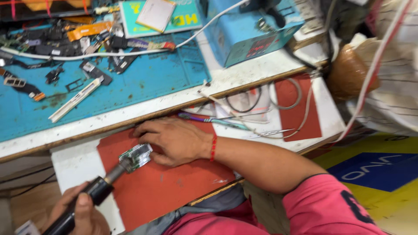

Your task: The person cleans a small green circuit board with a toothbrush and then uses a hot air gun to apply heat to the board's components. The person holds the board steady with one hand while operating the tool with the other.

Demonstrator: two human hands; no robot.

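left hand (80, 213) fisted low; right hand (176, 140) flat, fingers spread.

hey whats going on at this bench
A person at a cluttered repair bench works on a small green circuit board that lies on a red mat. The right hand rests on the mat, fingers at the board's edge. The left hand grips a black hot-air tool, its metal nozzle pointed at the board. Tweezers lie further along the lower shelf, and phone parts are spread over the blue mat above.
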